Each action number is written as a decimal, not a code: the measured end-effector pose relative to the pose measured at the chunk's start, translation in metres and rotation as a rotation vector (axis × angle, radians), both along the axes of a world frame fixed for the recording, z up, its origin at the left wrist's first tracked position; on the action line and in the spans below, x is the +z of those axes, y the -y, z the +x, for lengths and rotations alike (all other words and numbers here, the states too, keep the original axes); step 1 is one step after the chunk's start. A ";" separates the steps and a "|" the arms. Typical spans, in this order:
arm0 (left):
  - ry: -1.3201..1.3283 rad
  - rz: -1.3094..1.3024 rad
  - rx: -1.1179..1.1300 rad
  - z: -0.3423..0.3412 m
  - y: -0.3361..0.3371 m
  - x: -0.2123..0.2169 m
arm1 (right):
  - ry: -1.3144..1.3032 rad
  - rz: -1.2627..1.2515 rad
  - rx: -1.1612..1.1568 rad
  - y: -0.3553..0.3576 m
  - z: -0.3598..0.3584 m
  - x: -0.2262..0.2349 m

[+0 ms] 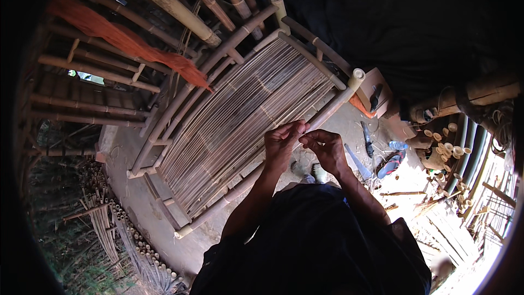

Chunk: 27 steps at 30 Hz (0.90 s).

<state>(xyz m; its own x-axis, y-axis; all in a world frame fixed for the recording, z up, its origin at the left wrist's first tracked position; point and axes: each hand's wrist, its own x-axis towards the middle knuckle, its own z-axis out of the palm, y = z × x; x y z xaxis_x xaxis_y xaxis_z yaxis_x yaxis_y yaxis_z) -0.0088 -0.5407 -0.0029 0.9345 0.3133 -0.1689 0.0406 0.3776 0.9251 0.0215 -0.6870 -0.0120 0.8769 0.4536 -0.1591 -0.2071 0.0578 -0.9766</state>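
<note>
My left hand (281,141) and my right hand (327,149) are raised close together in front of me, above the front rail (331,106) of a bamboo bench (240,101). On each hand the thumb and fingertips are pinched together. Whatever lies between them is too small to make out; a thin strand may run there. The bench has a seat of narrow bamboo slats and rails of round poles. It stands slantwise ahead of me, and my hands hide part of its front edge.
An orange cloth (136,43) hangs over bamboo poles at the upper left. To the right lie a plastic bottle (398,145), a sandal (391,165) and a flat blade-like piece (357,161). Cut bamboo (451,148) is stacked farther right. Bamboo stumps (150,255) edge the floor at left.
</note>
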 end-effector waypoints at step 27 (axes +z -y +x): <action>-0.045 -0.026 0.022 -0.008 -0.038 -0.016 | 0.004 -0.075 0.152 -0.030 0.002 -0.006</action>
<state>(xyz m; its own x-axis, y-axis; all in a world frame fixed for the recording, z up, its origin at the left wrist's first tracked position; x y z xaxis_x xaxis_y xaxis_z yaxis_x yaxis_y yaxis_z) -0.0163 -0.5029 -0.0184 0.9187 0.3289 -0.2186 0.0730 0.4025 0.9125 0.0236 -0.6567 -0.0182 0.7998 0.5679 -0.1943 -0.2042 -0.0470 -0.9778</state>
